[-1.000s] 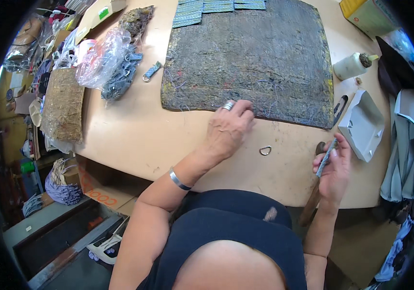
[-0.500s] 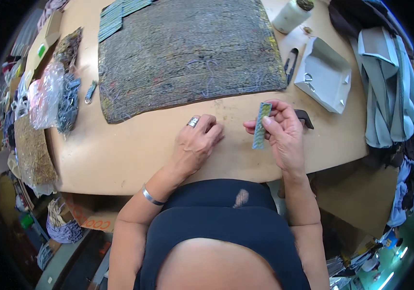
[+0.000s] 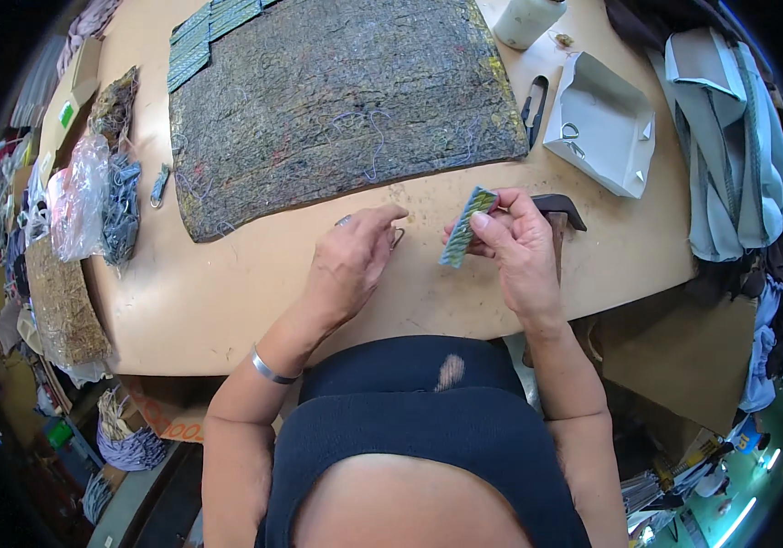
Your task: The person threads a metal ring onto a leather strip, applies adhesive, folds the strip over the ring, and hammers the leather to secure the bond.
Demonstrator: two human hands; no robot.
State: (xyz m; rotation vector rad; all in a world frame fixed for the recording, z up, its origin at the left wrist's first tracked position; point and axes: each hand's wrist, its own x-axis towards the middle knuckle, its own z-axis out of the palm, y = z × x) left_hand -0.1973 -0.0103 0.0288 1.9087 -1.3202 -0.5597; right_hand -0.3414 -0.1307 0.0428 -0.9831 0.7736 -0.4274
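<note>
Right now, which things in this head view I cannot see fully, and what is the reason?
All in the head view:
Metal loop at the left hand: mostly covered by that hand's fingers.
Patterned strip: its back is turned away, against the right hand.
Hammer: part of its handle is behind the right wrist.
White bottle: top cut off by the upper edge.
Metal pieces in the white tray: too small to count surely.
</note>
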